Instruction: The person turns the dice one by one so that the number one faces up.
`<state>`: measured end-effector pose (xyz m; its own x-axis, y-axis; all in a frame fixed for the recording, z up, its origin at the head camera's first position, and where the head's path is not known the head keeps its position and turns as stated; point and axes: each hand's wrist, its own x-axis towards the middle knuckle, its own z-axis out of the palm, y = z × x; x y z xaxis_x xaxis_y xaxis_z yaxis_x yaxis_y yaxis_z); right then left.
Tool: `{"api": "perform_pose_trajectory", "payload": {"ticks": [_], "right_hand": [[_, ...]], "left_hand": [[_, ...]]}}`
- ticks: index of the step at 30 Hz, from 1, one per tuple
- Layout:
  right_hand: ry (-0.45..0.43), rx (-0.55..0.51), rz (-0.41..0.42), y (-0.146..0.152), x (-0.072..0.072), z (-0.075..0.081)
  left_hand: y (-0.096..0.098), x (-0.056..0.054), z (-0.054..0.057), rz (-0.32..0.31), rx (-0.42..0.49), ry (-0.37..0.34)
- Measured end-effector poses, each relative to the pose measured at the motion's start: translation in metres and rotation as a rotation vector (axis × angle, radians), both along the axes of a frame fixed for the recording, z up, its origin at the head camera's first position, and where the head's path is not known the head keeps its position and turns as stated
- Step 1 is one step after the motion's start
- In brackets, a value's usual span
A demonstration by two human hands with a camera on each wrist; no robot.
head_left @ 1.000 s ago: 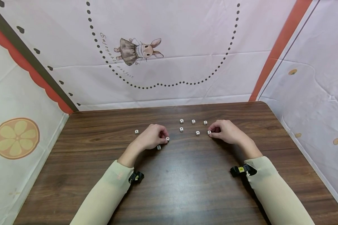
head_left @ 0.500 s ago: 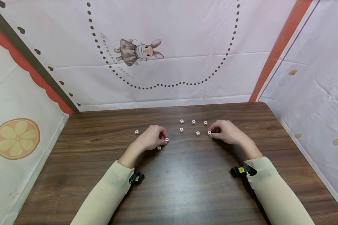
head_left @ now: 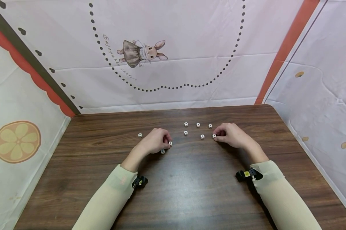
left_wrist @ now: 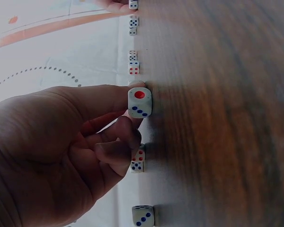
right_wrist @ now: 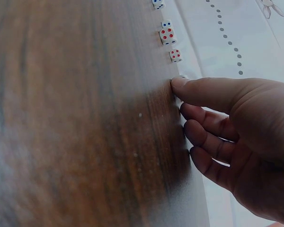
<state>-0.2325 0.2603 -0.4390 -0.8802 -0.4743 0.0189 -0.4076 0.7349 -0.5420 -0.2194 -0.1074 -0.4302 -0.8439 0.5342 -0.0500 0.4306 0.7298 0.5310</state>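
My left hand [head_left: 155,140] pinches a small white die [head_left: 170,143] between thumb and fingers at the tabletop. In the left wrist view, this die [left_wrist: 139,102] shows one red dot on one face and blue dots on another. A second die [head_left: 162,151] lies just beside the left thumb, on the near side. Over to the right, my right hand [head_left: 228,134] holds another die [head_left: 214,136] between thumb and index finger. The right wrist view mostly hides that die behind the thumb [right_wrist: 203,90]; the other fingers there are loosely curled.
Several more dice stand between the hands, among them a back-row die [head_left: 198,125] and a front-row die [head_left: 202,136]. A lone die [head_left: 140,135] sits left of the left hand. The brown wooden table [head_left: 178,188] meets a printed white cloth [head_left: 190,76] at its back edge.
My left hand's die has shifted slightly left and toward the person. The right hand and the other dice stay in place.
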Motion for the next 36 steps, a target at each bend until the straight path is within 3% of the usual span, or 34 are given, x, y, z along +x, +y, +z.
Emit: {"api": "perform_pose_trajectory", "payload": {"ticks": [13,22,29,36], "right_hand": [[0.009,0.001,0.008,-0.002,0.001,0.001],[0.015,0.001,0.004,-0.001,0.002,0.003],[0.014,-0.003,0.006,-0.001,0.001,0.002],[-0.002,-0.006,0.005,-0.001,0.001,0.002]], "left_hand": [[-0.01,0.006,0.004,0.02,0.084,0.004],[-0.03,0.02,0.005,0.034,0.129,-0.023],[-0.04,0.03,0.001,0.024,0.125,-0.028],[-0.039,0.033,-0.002,0.015,0.106,-0.027]]}}
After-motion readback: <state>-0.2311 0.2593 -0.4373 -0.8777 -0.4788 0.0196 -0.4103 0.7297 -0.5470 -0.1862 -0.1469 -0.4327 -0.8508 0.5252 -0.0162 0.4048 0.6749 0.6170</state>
